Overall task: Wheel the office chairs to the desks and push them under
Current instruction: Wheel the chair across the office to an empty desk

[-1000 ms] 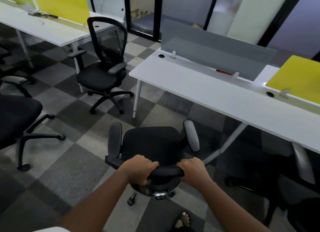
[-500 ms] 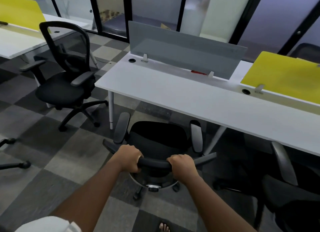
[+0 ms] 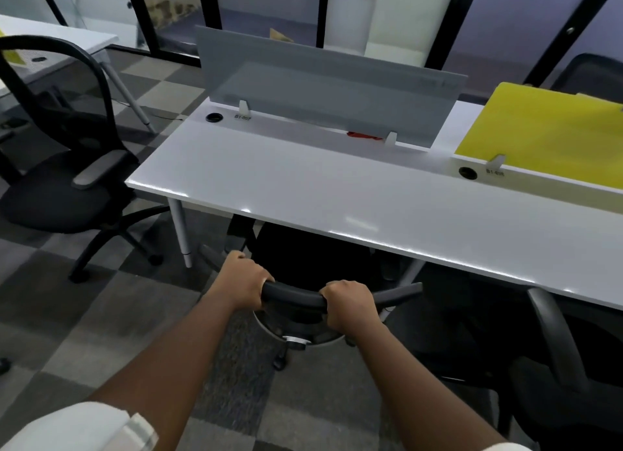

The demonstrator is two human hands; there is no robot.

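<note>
Hands: left hand (image 3: 245, 281), right hand (image 3: 350, 302) grip chair (image 3: 303, 262) backrest; desk (image 3: 337, 194) label (image 3: 243, 116) reads roughly "B1-007", blurred.

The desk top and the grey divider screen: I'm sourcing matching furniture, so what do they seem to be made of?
The desk top looks like white laminate or coated board with a semi-gloss finish: light glints along its front edge. The grey divider screen looks like frosted acrylic or glass, matte and slightly translucent, held in small white clips. Neither can be confirmed from looks alone.
</note>
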